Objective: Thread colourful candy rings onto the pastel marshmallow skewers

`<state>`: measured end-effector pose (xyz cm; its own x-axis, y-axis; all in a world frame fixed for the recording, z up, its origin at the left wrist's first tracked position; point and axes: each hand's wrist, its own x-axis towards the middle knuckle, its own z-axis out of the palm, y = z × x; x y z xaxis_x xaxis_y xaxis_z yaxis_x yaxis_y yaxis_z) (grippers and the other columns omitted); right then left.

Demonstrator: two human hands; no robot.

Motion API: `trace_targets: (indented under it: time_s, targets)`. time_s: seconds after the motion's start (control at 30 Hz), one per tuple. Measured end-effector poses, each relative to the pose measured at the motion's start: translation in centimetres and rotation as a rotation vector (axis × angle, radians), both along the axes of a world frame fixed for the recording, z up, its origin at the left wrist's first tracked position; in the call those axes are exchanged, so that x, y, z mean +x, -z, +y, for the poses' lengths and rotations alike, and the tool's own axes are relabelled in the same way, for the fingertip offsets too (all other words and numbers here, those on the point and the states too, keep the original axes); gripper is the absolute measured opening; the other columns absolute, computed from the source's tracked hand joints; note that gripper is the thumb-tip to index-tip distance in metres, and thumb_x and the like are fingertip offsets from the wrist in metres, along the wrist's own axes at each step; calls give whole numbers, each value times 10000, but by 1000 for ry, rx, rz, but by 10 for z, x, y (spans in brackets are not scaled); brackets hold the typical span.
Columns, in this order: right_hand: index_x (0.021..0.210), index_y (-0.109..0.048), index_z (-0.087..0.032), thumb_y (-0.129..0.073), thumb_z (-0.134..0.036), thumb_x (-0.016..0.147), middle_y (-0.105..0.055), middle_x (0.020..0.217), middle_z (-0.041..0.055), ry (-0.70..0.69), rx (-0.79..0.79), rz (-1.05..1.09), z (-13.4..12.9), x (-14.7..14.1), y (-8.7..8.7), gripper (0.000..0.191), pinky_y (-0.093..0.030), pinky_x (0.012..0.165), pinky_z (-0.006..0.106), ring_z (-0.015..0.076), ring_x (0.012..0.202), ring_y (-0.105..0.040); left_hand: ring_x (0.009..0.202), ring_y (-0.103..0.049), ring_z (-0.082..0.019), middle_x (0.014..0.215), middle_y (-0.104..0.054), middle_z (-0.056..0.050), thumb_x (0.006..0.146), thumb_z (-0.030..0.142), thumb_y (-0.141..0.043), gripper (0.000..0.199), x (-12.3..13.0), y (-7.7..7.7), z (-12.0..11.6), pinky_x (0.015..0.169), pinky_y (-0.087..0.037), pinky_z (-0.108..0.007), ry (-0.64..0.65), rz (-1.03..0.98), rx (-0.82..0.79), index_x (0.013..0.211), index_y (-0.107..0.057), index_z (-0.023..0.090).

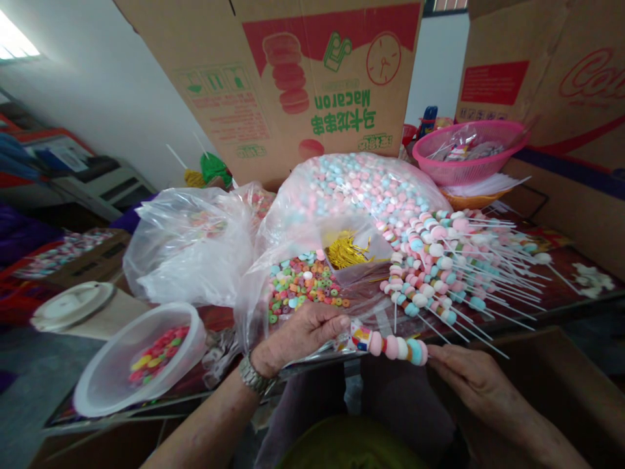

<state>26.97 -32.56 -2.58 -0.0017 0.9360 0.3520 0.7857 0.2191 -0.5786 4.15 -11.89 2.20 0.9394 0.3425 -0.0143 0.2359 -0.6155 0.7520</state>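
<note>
Between my hands lies a marshmallow candy skewer (396,348), pink, white, blue and orange pieces in a row. My left hand (312,329), a metal watch on its wrist, pinches a printed clear wrapper (360,337) at the skewer's left end. My right hand (466,374) has its fingers closed at the right end, where the stick is mostly hidden. Just beyond my left hand are loose ring candies (305,283) in an opened plastic bag. Gold twist ties (347,251) sit in a small tray behind them. A pile of finished-looking skewers (439,273) lies to the right, white sticks pointing toward me.
A big clear bag of marshmallows (361,185) stands at the back, beside another plastic bag (190,247). On the left are a translucent bowl (92,384) of ring candies and a lidded bucket (73,309). A pink basket (469,172) and cardboard boxes (312,71) rise behind.
</note>
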Motion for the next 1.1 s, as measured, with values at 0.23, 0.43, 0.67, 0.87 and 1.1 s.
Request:
trace_targets:
  time_s: [0.23,0.43,0.67,0.87,1.1]
  targets:
    - [1065,-652,-207,-372,-222,947,-691,777,31,7,-16,20,1,-9,3,304,-524,601,177,122,681,-666,547,-445,-83,594,-509,18,942,368,-386,412,3,3,-2,543,-325,-198,105,14,60,679,-594,128]
    - [1086,-662,-234,-407,-241,917,-725,868,43,60,-140,24,7,-19,11,306,-544,649,210,149,749,-691,540,-463,-99,562,-513,9,940,365,-378,434,14,0,3,580,-361,-220,140,-59,188,631,-587,144]
    - [1003,-712,-209,-478,-309,879,-733,963,72,124,-103,291,28,-51,23,283,-559,723,243,204,837,-704,1221,-413,-262,1344,-438,-103,721,420,-701,638,5,21,-20,1017,-325,-404,-954,-687,65,1279,-450,239]
    - [994,-726,-171,-525,-366,846,-731,966,83,123,-155,425,35,-78,24,317,-553,743,231,217,842,-703,972,-608,-226,1143,-579,-120,768,515,-613,497,6,24,-41,812,-505,-348,-1135,-945,-1055,1143,-532,200]
    - [1014,-729,-200,-555,-499,785,-709,1043,64,130,-407,445,35,-80,53,415,-528,811,260,251,972,-662,1095,-554,-242,1105,-633,-63,694,204,-717,275,-10,38,-32,996,-387,-403,-1019,-836,-438,961,-658,225]
